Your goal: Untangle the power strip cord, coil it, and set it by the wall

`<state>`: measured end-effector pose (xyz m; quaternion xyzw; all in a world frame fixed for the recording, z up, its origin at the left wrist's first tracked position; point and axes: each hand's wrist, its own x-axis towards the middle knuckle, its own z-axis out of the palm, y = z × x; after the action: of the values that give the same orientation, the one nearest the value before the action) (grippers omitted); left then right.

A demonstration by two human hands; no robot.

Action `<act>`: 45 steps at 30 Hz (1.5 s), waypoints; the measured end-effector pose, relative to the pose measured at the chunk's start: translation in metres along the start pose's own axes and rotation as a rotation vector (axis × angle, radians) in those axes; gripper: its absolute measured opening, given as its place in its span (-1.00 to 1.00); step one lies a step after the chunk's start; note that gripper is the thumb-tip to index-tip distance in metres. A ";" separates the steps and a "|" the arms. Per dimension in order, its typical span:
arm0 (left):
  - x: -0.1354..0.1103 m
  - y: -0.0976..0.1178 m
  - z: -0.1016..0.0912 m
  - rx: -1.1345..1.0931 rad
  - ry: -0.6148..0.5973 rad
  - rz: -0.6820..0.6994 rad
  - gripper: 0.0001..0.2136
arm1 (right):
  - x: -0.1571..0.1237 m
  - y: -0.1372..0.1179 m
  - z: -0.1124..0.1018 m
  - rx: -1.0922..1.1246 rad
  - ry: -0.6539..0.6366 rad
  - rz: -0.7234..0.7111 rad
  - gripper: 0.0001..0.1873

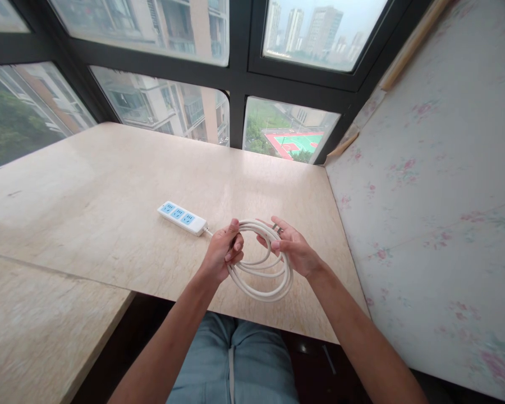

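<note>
above table [109, 185] edge | cable coil [286, 278] btw l grip [224, 253] + r grip [292, 247] | both clasp it

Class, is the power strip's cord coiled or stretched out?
Coiled: the white cord forms several loops held by the left hand and right hand.

Glossy stone-look table [109, 185], smooth plastic cable [263, 278] (white), denim trousers [235, 359].

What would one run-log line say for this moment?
left hand: grips coiled white power cable | right hand: holds coil's other side | white power strip with blue sockets: lying on beige marble-look table
</note>
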<state>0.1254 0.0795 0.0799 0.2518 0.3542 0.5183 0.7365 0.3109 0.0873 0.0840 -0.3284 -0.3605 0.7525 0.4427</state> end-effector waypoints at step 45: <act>0.039 0.048 -0.017 0.364 -0.302 -0.163 -0.72 | 0.051 -0.040 -0.005 -0.461 -0.355 0.299 -0.47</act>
<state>0.0921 0.1322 0.0942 0.4255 0.3468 0.3414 0.7630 0.3126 0.1489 0.1060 -0.3329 -0.5406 0.7533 0.1715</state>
